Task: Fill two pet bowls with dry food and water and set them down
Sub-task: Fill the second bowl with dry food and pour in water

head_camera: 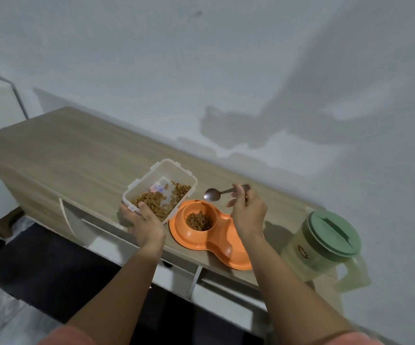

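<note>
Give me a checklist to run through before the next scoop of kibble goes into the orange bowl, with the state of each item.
1. Spoon gripped by the right hand: ok.
2. Spoon empty, ready for another scoop: ok.
3. Kibble container steadied by the left hand, tilted, lid off: ok.
4. Kibble left in the container: ok.
5. Near well of the orange double bowl holds kibble: ok; whether enough, cannot tell.
6. Second well, partly behind the right forearm, shows no water: not ok; the pitcher has its green lid on.
</note>
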`<move>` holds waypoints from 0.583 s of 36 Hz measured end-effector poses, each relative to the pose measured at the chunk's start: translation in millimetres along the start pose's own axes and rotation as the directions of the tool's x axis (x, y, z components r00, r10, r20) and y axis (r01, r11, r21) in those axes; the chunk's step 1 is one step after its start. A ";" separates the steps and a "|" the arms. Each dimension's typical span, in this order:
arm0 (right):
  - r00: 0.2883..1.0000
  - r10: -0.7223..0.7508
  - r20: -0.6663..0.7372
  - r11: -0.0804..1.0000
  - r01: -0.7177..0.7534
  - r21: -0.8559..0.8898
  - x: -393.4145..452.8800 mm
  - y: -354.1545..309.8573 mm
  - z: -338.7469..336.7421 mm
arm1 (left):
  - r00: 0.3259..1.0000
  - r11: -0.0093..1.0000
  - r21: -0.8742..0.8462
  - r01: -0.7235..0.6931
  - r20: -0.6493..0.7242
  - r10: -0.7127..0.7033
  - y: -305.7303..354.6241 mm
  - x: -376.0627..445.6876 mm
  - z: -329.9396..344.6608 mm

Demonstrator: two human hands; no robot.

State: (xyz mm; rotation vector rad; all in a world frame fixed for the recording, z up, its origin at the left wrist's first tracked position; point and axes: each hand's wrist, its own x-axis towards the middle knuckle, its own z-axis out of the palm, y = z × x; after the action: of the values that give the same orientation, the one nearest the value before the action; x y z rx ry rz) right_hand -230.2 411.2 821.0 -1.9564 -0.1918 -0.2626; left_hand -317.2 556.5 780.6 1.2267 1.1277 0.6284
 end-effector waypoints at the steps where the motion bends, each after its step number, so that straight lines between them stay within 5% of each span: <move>1: 0.998 -0.009 -0.062 0.999 0.012 0.045 1.6 -3.1 1.9 | 1.000 1.000 0.002 -0.006 0.008 0.006 -0.2 0.1 -1.1; 5: 0.989 0.026 -0.143 0.965 0.012 0.263 9.1 -25.2 8.2 | 0.998 0.999 0.021 -0.047 0.033 0.047 -3.8 0.6 -3.9; 8: 1.000 0.024 -0.014 0.948 -0.018 0.317 9.3 -36.3 16.0 | 0.995 0.996 0.037 -0.087 0.049 0.085 -2.8 -3.8 -6.9; 15: 0.965 -0.024 0.261 0.998 0.010 0.054 5.1 -28.1 41.6 | 0.968 0.971 0.066 -0.232 0.114 0.224 -1.3 -6.4 -13.2; 21: 0.942 0.179 0.284 0.979 -0.199 0.043 3.1 -24.8 49.2 | 0.956 0.957 0.104 -0.272 0.140 0.256 -6.7 0.2 -15.4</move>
State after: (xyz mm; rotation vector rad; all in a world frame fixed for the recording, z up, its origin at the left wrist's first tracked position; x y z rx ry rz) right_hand -228.9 466.2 825.3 -1.9197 -0.1907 0.1467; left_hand -332.4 561.0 775.1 1.5178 0.9144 0.6801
